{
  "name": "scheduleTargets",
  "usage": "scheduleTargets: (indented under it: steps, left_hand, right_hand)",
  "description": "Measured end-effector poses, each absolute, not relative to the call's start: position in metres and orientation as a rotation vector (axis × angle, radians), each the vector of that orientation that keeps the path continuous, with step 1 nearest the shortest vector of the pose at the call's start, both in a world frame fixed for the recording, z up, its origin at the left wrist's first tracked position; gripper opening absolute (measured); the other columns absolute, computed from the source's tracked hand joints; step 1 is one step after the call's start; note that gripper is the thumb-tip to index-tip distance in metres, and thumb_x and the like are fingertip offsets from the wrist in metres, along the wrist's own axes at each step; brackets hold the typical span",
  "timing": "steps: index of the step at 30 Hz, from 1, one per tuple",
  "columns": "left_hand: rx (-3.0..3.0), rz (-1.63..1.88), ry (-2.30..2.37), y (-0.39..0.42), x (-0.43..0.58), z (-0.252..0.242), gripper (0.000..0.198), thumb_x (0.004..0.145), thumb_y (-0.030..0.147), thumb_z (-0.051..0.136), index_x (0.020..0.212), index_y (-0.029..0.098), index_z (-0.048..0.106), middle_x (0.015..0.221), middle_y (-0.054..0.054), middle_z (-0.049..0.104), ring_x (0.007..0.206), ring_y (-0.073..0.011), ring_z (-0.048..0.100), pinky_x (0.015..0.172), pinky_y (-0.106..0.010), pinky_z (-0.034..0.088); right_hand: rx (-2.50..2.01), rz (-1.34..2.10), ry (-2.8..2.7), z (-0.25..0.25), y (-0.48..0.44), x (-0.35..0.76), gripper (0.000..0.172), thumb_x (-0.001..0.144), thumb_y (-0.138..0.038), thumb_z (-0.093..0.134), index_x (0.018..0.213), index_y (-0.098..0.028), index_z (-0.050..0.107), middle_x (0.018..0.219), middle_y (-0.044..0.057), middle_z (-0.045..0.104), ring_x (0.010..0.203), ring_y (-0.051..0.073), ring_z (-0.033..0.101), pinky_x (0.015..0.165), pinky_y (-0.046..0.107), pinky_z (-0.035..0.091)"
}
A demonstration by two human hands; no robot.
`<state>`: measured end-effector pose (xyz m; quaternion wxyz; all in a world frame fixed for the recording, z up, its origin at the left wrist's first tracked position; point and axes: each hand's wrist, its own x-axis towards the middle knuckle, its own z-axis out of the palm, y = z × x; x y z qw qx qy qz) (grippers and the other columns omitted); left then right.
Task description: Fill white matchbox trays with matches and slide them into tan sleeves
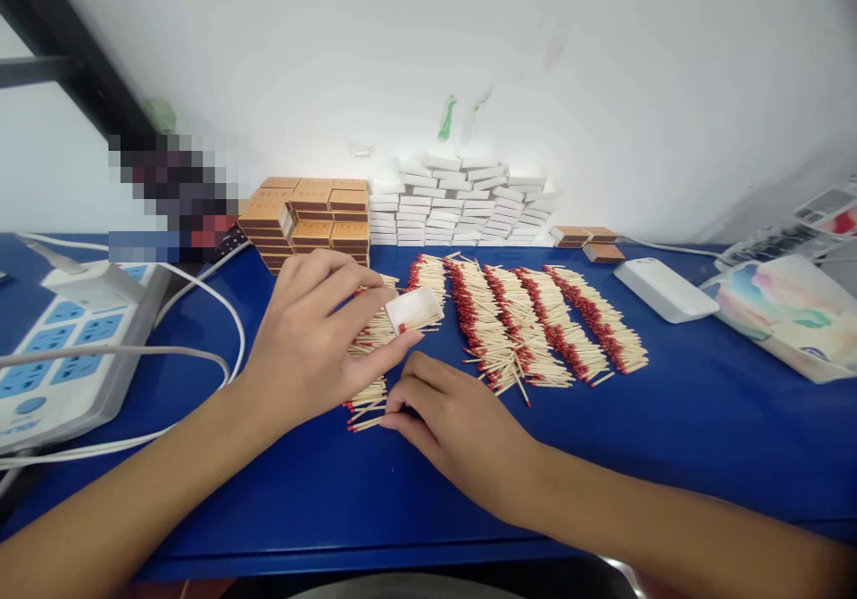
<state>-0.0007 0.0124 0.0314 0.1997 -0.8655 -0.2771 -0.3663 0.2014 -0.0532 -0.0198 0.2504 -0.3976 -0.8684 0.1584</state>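
My left hand [318,336] is closed around a small white matchbox tray [415,306], tilted so its inside shows, with a few red-headed matches along its lower side. Just below and to the right, my right hand [461,425] pinches the tail end of a matchstick [368,425] at the near edge of the leftmost match pile [368,391]. My left hand hides part of that pile. Further right, several rows of loose matches [492,318] lie on the blue table [321,501], their red heads mostly to the left.
Against the wall stand stacked brown matchboxes [312,211] and stacked white trays [455,202]. Three brown boxes [586,237], a white block-shaped device [662,288] and a colourful soft pack [790,309] are on the right. A power strip [73,349] with white cables [201,291] lies left.
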Motion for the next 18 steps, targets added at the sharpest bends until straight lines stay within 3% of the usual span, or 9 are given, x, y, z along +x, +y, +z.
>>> scheduleTargets:
  steps: [6,12,18]
  left_hand:
    - [-2.436,-0.91,-0.76,0.016,-0.003,0.03,0.026,0.094,0.037,0.079,0.109,0.016,0.073,0.105,-0.01,0.078,0.099,-0.0313,0.069,0.084,-0.048,0.053]
    - [-2.5,-0.799,-0.715,0.017,-0.004,0.024,0.026,0.097,0.037,0.077,0.112,0.016,0.073,0.107,-0.01,0.077,0.097,-0.0304,0.068,0.082,-0.047,0.053]
    - [-2.59,-0.87,-0.655,0.01,0.001,0.025,0.031,0.095,0.039,0.08,0.112,0.014,0.071,0.109,-0.011,0.077,0.102,-0.0298,0.069,0.087,-0.047,0.054]
  right_hand:
    - [-0.995,0.47,-2.419,0.002,-0.032,0.25,0.009,0.107,-0.022,0.064,0.1,-0.019,0.069,0.1,0.004,0.063,0.085,0.017,0.065,0.077,0.031,0.053]
    - [-0.984,0.248,-2.26,0.018,-0.009,0.278,0.004,0.106,-0.019,0.065,0.102,-0.02,0.066,0.099,0.004,0.059,0.084,0.016,0.058,0.075,0.03,0.049]
    - [-1.02,0.135,-2.233,0.012,-0.013,0.27,0.004,0.107,-0.018,0.063,0.104,-0.02,0.065,0.099,0.005,0.061,0.082,0.018,0.059,0.072,0.032,0.049]
